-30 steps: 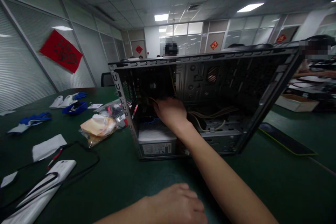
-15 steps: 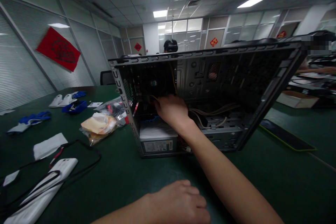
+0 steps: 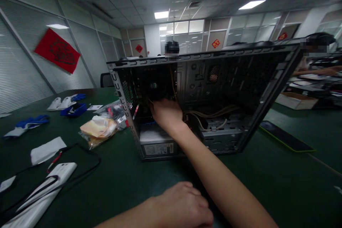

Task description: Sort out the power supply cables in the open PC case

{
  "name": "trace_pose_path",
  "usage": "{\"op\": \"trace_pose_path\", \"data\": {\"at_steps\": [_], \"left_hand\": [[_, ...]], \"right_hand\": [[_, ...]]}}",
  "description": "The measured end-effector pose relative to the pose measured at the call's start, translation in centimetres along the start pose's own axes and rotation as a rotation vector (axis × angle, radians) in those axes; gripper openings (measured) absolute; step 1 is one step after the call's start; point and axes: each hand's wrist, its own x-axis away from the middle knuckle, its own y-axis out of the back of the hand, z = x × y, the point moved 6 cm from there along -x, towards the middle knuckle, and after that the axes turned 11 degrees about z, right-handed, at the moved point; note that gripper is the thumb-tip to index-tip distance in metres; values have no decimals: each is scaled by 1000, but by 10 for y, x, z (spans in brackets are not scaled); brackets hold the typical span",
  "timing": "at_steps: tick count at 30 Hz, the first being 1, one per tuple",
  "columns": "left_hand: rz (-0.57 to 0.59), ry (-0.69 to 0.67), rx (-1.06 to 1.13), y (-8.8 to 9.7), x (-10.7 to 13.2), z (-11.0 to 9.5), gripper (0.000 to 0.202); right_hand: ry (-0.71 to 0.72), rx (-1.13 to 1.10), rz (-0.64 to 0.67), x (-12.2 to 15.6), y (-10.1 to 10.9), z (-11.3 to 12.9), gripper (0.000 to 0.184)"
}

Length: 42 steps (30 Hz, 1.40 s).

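Observation:
An open computer case (image 3: 211, 54) stands upright on the green table, its bare side towards me. My right hand (image 3: 167, 114) reaches into it, below the cooling fan (image 3: 153, 85) and just above the power supply (image 3: 159, 148). The fingers curl inward, and whatever they grip is hidden behind the hand. Beside that hand, pale cables (image 3: 205, 123) run across the inside of the case. My left hand (image 3: 184, 206) lies low in front of the case, fingers curled into a loose fist with nothing visible in them.
To the left lie a white power strip (image 3: 50, 188) with a black cord, plastic bags (image 3: 98, 128), a blue tray (image 3: 73, 109) and work gloves (image 3: 30, 123). On the right are a dark, yellow-edged flat object (image 3: 287, 137), a shallow box (image 3: 296, 100) and another person's arm (image 3: 317, 71).
My right hand has shifted slightly left inside the case, below the fan. The left hand rests almost as before. The whole view has moved a little.

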Motion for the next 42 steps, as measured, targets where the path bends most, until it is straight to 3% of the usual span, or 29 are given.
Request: {"op": "trace_pose_path", "data": {"at_steps": [11,18,21,24,27,30,32,36,39,42], "left_hand": [[32,6,-26,9,3,-4,30],[36,-16,-45,6,6,-3,37],[34,-10,30,4,7,0,30],[-14,28,314,8,8,6,19],[-120,175,745,14,12,20,14],[-219,367,1164,11,17,37,27],[-293,415,1382,7,18,46,39],[-514,347,1604,3,21,61,43],[-650,225,1729,14,26,66,57],[-738,107,1833,38,36,68,71]], "right_hand": [[-1,-66,14,-3,0,-7,39],[1,-61,11,-2,1,-7,39],[6,-58,9,-2,1,-7,41],[5,-54,11,-1,3,-6,42],[-11,-59,21,1,6,-5,41],[-10,-88,59,5,14,-3,38],[3,-118,87,9,24,-2,39],[24,-147,115,23,55,-12,43],[51,-83,155,42,77,-23,42],[274,-45,354,77,78,-15,35]]}}
